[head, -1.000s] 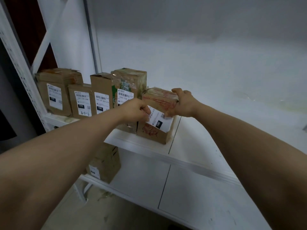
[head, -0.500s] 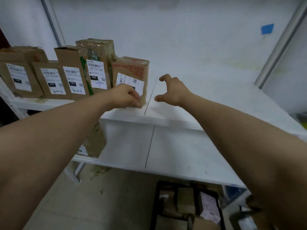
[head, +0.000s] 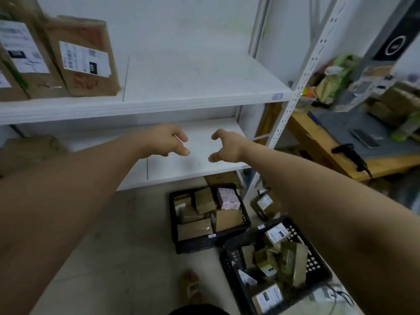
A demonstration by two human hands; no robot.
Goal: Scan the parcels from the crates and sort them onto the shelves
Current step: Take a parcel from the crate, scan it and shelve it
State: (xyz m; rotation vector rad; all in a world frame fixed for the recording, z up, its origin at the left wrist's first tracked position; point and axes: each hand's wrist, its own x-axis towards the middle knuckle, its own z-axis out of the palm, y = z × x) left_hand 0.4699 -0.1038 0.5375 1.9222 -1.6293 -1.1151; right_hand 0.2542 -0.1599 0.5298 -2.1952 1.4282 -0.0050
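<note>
While my left hand [head: 168,142] and right hand [head: 227,145] hover empty, fingers loosely curled, I'm between parcels [head: 228,218]. Next one's in the black crate [head: 195,245] below: reach down, grip, scan.

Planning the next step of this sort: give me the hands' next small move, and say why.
Probably lower the right hand toward the black crate on the floor below it and take a parcel. Both it and the left hand hang empty, fingers loosely curled, in front of the lower shelf, while that crate and the second crate hold unsorted parcels.
</note>
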